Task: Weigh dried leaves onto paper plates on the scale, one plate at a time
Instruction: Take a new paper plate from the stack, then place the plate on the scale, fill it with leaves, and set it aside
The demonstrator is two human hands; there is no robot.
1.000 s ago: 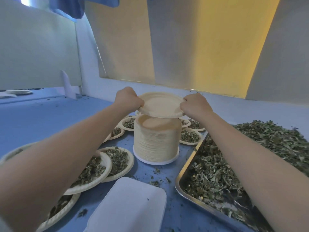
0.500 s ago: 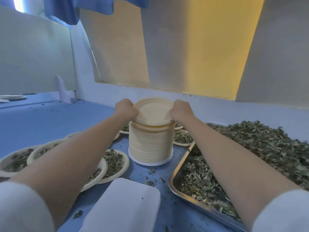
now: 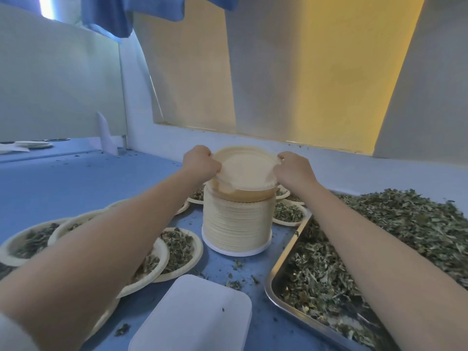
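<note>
A tall stack of beige paper plates (image 3: 236,222) stands in the middle of the blue table. Just above it a single top plate (image 3: 245,169) is tilted, its far edge raised. My left hand (image 3: 198,162) grips the plate's left rim and my right hand (image 3: 293,168) pinches its right rim. A white scale platform (image 3: 195,316) lies near me at the bottom centre, with nothing on it. Loose dried leaves (image 3: 395,239) are heaped in a steel tray (image 3: 274,282) on the right.
Several paper plates filled with leaves (image 3: 178,249) lie left of the stack, and more (image 3: 288,212) sit behind it. Leaf crumbs dot the blue table (image 3: 63,183). A few spare plates (image 3: 34,144) rest at the far left. A wall stands close behind.
The top plate has been parted from the stack and tipped up between both hands. The view has shifted slightly; my hands remain on the plate's rims.
</note>
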